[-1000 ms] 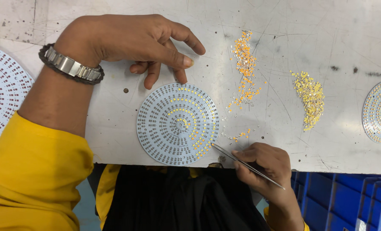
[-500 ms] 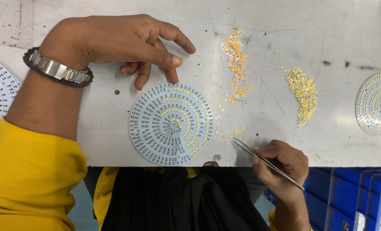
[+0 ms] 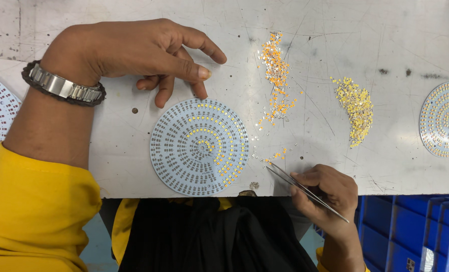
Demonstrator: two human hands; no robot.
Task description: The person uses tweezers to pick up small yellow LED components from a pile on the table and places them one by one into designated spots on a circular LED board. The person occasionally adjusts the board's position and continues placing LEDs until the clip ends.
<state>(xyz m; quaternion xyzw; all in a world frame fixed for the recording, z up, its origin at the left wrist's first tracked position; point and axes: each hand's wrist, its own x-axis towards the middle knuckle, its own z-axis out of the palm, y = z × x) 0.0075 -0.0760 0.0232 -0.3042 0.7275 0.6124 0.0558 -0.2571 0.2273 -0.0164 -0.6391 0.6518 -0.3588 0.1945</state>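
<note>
Scratched grey desk (image 3: 335,30): left hand (image 3: 139,50) rests spread at the board's (image 3: 199,146) eleven o'clock; right hand (image 3: 325,191) pinches tweezers (image 3: 305,190), best kept low near the chips (image 3: 277,157).

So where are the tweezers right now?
In the head view, the tweezers are in the right hand at the table's near edge, right of the round board.

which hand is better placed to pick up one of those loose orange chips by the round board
Probably the right hand: it holds the tweezers, whose tips sit right at the loose orange chips beside the round board. The left hand rests bare above the board, holding no tool.
</note>
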